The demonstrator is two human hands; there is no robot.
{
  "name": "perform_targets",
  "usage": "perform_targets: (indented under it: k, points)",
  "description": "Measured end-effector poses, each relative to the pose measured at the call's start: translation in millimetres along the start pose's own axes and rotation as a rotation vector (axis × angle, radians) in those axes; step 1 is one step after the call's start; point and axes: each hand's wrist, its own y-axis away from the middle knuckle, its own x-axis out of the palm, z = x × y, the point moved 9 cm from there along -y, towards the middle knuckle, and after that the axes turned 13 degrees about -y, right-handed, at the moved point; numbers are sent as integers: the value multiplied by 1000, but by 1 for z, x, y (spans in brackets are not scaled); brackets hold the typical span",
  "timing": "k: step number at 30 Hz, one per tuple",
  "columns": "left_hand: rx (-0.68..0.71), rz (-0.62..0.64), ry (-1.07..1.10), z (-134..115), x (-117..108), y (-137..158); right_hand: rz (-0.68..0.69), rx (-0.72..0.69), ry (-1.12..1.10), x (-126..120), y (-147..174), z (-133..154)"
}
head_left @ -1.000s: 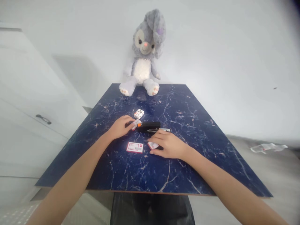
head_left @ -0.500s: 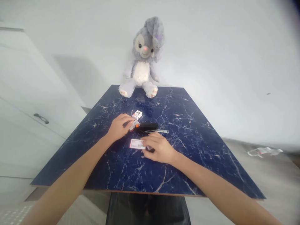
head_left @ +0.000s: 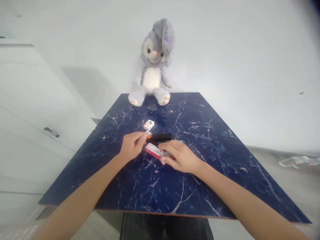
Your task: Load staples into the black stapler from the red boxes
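My left hand point(head_left: 132, 145) is closed, with thumb and fingertips together at the orange-tipped end of a black stapler point(head_left: 162, 137). The stapler lies across the blue table, and part of its metal strip shows by my right fingers. In my right hand point(head_left: 178, 155) is a flat red-and-white box point(head_left: 154, 150), held tilted just in front of the stapler. My fingers cover its right end. A small white box point(head_left: 149, 124) with a printed picture stands behind the stapler. Partly hidden by my left fingertips is another light-coloured box point(head_left: 148, 132).
A grey plush rabbit point(head_left: 152, 80) sits at the back of the dark blue marbled table point(head_left: 200, 140), against the wall. White cabinets point(head_left: 30, 133) stand on the left. Clear plastic packaging point(head_left: 300, 161) lies on the floor at right. A black seat point(head_left: 165, 228) is below the front edge.
My left hand has shifted right and nearer, from beside the small boxes to the stapler's orange end. The red-and-white box in my right hand has turned and tilted, showing its red side.
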Motion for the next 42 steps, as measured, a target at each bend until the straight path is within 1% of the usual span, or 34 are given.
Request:
perform_targets:
  k: [2,4,6,9,10,11,12,13,16,17,18,19,20,22,24,26,27,29,31,32,34,36,37,38,39,42]
  points:
    - [-44,-38,-49,10,-6,-3,126,11,-23,8,1,2]
    - [-44,-17,-106,19,-4,-8,171,21,-19,11,2,3]
    - [-3,68,-169,27,5,-13,212,14,-10,15,3,4]
    - [81,268,-218,34,29,-13,266,9,7,21,5,3]
    - [95,312,-212,36,35,-12,267,19,15,22,6,1]
    - [97,325,-197,37,36,-12,261,31,22,22,6,-1]
    - [85,301,-178,38,34,-13,254,42,24,22,6,-3]
    - [62,247,-160,39,27,-15,246,47,19,22,6,-3]
    - [-19,21,-110,36,-7,-19,215,31,0,20,6,0]
    - [-37,-23,-83,33,-15,-19,187,26,2,18,5,2]
    - [-46,-36,-49,28,-20,-19,144,27,10,15,4,3]
    - [-47,-21,-13,23,-22,-18,90,36,21,11,3,4]
    - [-41,20,24,15,-19,-16,30,51,33,6,3,4]
    - [-2,141,77,-3,-5,-10,-60,75,57,-2,3,3]
    - [58,265,108,-22,13,-2,-54,75,72,-2,3,3]
    - [77,323,130,-34,25,3,4,68,61,2,3,2]
    - [56,316,145,-34,27,4,24,66,51,4,4,0]
    - [-35,249,196,-26,25,4,18,62,39,3,4,-1]
    - [-122,197,286,-12,23,2,-31,44,54,-1,3,-1]
    - [-147,195,353,-6,23,2,-61,39,68,-4,3,-1]
    - [-167,258,558,2,31,2,-119,47,85,-9,3,-1]
    - [-174,368,796,2,41,4,-154,67,88,-13,3,-2]
    - [-183,415,879,1,45,6,-162,76,86,-14,4,-3]
    - [-194,451,917,1,48,7,-167,84,84,-14,4,-4]
    - [-201,478,908,1,50,8,-170,91,82,-15,5,-6]
    - [-207,501,764,2,54,9,-147,97,72,-11,7,-12]
